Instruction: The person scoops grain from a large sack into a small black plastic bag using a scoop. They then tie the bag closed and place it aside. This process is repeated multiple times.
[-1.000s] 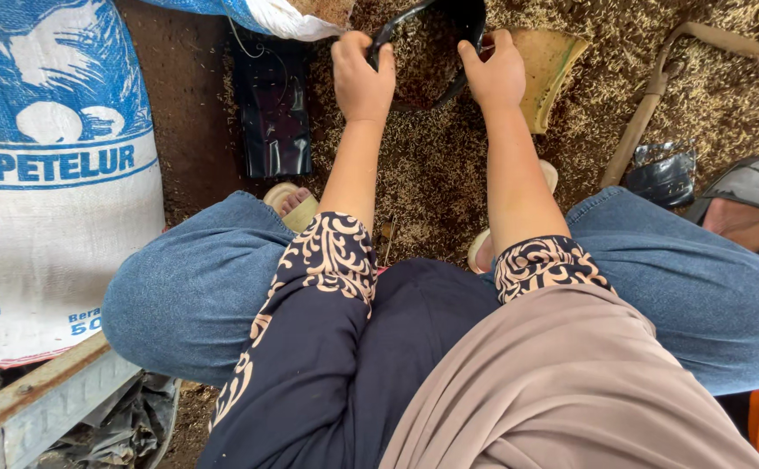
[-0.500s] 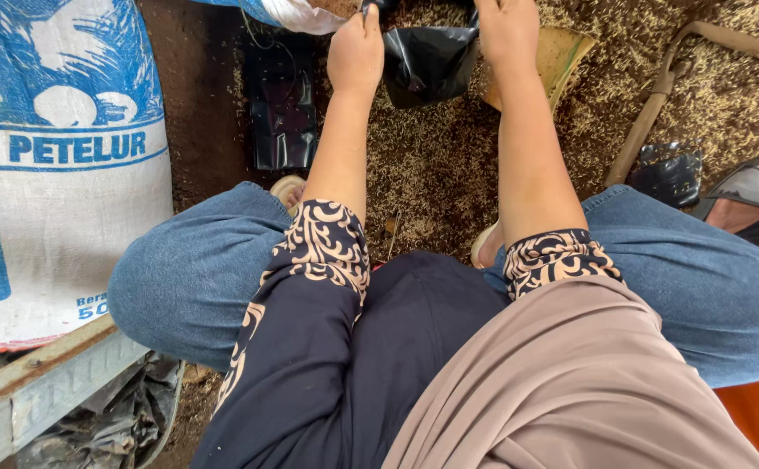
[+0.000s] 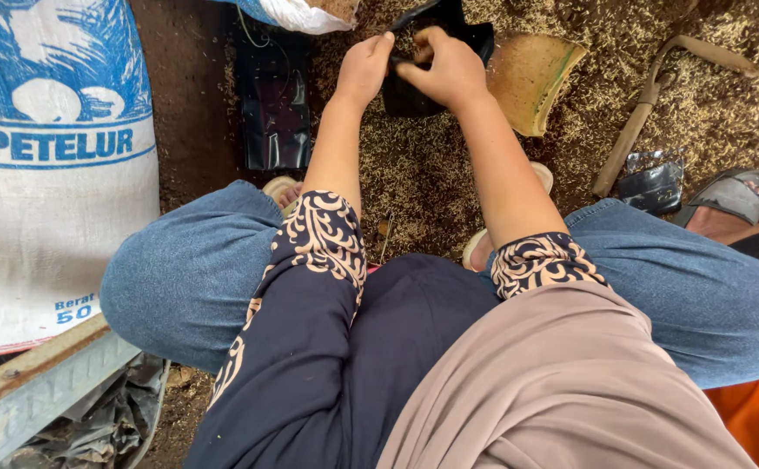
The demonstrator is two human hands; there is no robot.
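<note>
Hands closer together on bag

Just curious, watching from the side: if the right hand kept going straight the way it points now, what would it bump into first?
The right hand points leftward across the small black bag it holds, so it would probably meet the left hand first; depth is hard to judge.
</note>
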